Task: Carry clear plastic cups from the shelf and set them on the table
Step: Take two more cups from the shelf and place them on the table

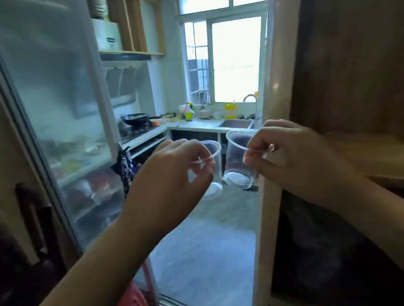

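A person's two hands are raised at chest height in a doorway, each pinching one clear plastic cup by its rim. The left hand (172, 173) grips its cup (213, 172) with thumb and fingertips closed on the near rim, the body hanging below. The right hand (290, 155) pinches the second cup (239, 163) likewise; it tilts, its mouth towards the camera. The cups are just beside each other, apparently not touching. Thin rims likely buckle, so a light, steady pinch and level carrying would suit. No table is in view. The left cup's near side is hidden behind fingers. A wooden shelf (379, 152) sits right of the grip, dim and blurred.
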Motion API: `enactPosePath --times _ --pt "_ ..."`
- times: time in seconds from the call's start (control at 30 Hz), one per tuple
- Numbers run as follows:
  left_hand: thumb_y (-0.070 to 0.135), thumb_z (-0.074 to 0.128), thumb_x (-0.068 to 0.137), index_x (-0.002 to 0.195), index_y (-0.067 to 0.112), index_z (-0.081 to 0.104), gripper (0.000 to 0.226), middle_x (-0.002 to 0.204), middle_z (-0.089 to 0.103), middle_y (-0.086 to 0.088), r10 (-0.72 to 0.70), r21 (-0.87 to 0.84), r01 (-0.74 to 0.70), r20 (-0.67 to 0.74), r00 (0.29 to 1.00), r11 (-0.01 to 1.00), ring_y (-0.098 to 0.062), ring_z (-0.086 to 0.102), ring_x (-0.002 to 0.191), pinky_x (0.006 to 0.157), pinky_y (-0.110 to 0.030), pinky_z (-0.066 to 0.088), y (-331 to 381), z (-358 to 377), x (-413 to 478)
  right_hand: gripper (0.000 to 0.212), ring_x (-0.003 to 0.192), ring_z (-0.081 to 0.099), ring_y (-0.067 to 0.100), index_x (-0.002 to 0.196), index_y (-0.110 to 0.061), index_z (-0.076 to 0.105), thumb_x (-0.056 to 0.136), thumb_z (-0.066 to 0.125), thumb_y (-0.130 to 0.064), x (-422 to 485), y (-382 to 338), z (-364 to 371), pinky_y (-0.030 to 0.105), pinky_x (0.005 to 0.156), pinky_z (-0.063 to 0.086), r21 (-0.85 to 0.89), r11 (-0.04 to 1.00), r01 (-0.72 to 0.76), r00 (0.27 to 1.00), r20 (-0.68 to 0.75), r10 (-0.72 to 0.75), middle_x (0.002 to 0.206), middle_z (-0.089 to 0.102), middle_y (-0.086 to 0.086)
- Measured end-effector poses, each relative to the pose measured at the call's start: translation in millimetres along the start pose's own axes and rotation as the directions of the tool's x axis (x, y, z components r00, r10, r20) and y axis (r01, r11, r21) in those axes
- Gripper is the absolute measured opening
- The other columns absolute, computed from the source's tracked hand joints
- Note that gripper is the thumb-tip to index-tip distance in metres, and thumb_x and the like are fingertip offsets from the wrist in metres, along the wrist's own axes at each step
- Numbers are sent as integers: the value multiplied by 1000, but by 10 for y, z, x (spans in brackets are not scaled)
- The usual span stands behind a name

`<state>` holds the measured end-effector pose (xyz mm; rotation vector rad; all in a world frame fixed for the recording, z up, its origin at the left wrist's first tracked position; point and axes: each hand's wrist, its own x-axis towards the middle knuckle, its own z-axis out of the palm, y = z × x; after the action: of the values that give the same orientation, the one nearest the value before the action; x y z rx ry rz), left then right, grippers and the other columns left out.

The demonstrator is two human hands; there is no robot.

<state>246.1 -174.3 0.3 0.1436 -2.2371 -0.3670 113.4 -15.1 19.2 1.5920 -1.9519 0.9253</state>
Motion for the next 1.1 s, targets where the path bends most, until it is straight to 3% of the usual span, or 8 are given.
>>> enactPosePath --times 0.13,0.23,0.33,0.57,0.73,0.93,1.1 --pt "32 56 80 79 29 59 4 71 53 18 -120 114 120 -7 993 986 3 48 76 66 -28 42 -497 -737 -464 8 74 52 1 76 -21 61 81 67 -22 325 -604 694 13 67 38 137 985 104 992 54 -112 73 54 -14" --pt "30 57 81 79 25 59 6 72 56 10 -194 225 194 -25 981 955 -8 49 76 68 -31 41 -840 -1352 -878 5 75 52 1 79 -20 63 80 67 -22 552 -1171 1234 16 69 39 253 951 177 976 78 -202 76 55 -15" --pt "27 59 82 80 22 59 5 72 57 7 -265 333 274 -75 961 902 -10 47 76 69 -29 39 -1115 -1930 -1295 4 75 52 -1 80 -18 65 79 69 -20 740 -1799 1713 10 71 38 354 901 250 951 87 -297 76 58 -13" --pt "35 52 82 79 29 55 8 71 53 14 -426 480 485 -234 874 731 -5 46 77 66 -25 40 -1457 -2990 -2213 8 78 52 9 82 -18 64 80 67 -24 979 -3075 2600 15 68 39 530 759 377 861 102 -499 79 59 -5" --pt "35 52 83 80 29 55 8 73 52 17 -487 544 583 -326 810 604 -4 44 78 62 -15 35 -1664 -3457 -2634 17 72 46 0 75 -29 53 80 68 -23 1106 -3705 3054 11 66 34 635 637 437 790 67 -609 73 47 -17" --pt "36 52 83 80 27 58 11 74 52 21 -557 538 679 -401 727 499 -1 43 80 66 -13 36 -2133 -3728 -3009 7 80 52 9 82 -21 64 80 66 -27 1336 -4164 3756 18 68 40 702 557 445 709 104 -698 80 59 -6" --pt "32 53 83 81 27 59 8 79 57 15 -581 549 719 -443 682 425 -2 45 84 70 -17 39 -2764 -3927 -3082 10 79 48 2 83 -23 63 81 60 -33 1699 -4399 4431 10 70 37 729 505 462 639 121 -759 79 55 -13"
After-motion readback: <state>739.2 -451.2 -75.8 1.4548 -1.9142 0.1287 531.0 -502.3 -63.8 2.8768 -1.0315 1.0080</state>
